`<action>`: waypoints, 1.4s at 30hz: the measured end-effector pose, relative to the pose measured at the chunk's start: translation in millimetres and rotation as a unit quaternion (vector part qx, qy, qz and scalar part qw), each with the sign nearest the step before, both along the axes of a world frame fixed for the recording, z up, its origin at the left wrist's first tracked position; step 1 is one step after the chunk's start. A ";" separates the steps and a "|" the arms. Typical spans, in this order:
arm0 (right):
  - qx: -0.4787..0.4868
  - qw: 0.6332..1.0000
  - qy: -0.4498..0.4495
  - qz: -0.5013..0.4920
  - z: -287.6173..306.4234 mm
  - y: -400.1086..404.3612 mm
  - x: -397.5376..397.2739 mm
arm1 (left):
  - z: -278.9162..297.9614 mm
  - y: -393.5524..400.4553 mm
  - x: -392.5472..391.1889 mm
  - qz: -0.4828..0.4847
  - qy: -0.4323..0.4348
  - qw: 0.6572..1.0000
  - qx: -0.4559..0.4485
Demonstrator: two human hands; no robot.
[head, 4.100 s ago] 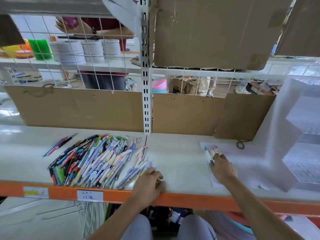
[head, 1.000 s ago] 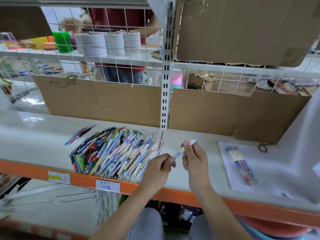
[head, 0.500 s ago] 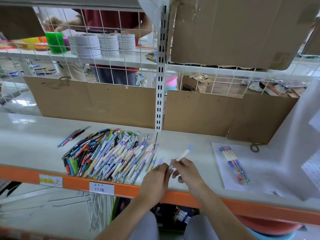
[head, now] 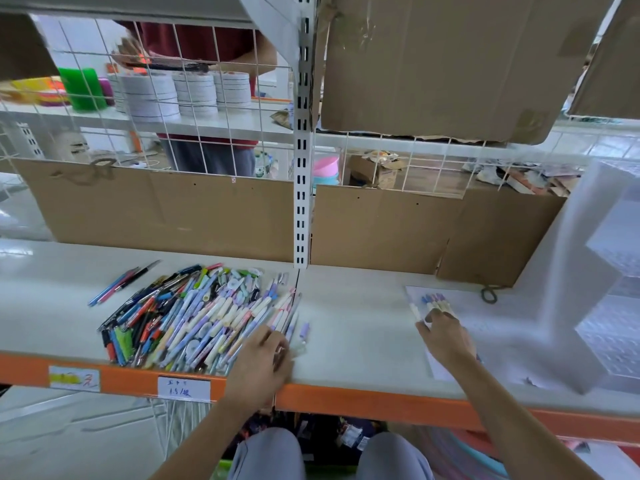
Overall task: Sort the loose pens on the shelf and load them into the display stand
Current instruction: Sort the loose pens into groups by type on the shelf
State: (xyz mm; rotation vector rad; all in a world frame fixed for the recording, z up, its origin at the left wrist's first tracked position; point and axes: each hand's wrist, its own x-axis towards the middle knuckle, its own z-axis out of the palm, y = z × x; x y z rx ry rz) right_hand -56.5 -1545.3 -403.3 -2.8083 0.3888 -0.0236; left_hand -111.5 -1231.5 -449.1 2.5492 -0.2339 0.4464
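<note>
Left hand [head: 263, 355] was seen reaching into pile [head: 194, 317], grip not discernible | right hand [head: 446, 337] fingers laid on sorted pens [head: 433, 301] on sheet [head: 485, 327] | risk: pile edge nudged, pens rolled off shelf [head: 363, 306]

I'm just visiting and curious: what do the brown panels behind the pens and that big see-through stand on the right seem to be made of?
Brown panels: cardboard by the look, matte, with creases and torn edges. Display stand: probably clear plastic, glossy and see-through; the exact kind can't be told.
</note>
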 end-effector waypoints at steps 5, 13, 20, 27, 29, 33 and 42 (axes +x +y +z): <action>-0.032 0.999 -0.010 0.039 -7.7 -13.9 2.9 | -0.8 -1.4 0.1 0.005 0.012 1.000 -0.001; -0.079 0.995 -0.016 0.066 -8.5 -22.5 14.6 | -1.5 2.8 -0.5 -0.012 0.029 0.998 -0.052; -0.049 0.993 -0.039 0.104 -11.7 14.8 17.2 | 9.4 22.2 26.7 0.070 -0.004 0.996 -0.049; 0.009 0.984 -0.019 0.177 -24.2 93.4 -9.5 | 25.9 33.4 76.0 0.146 0.055 0.983 0.098; 0.004 0.987 -0.024 0.161 -27.7 98.1 -13.9 | 28.0 31.0 82.3 0.147 0.077 0.978 0.129; 0.022 0.988 -0.037 0.149 -27.8 96.3 -15.6 | 24.1 28.7 82.9 0.144 0.056 0.977 0.150; 0.066 0.988 -0.014 0.136 -22.2 92.3 -16.4 | 24.5 -1.1 50.6 0.089 -0.004 0.994 -0.060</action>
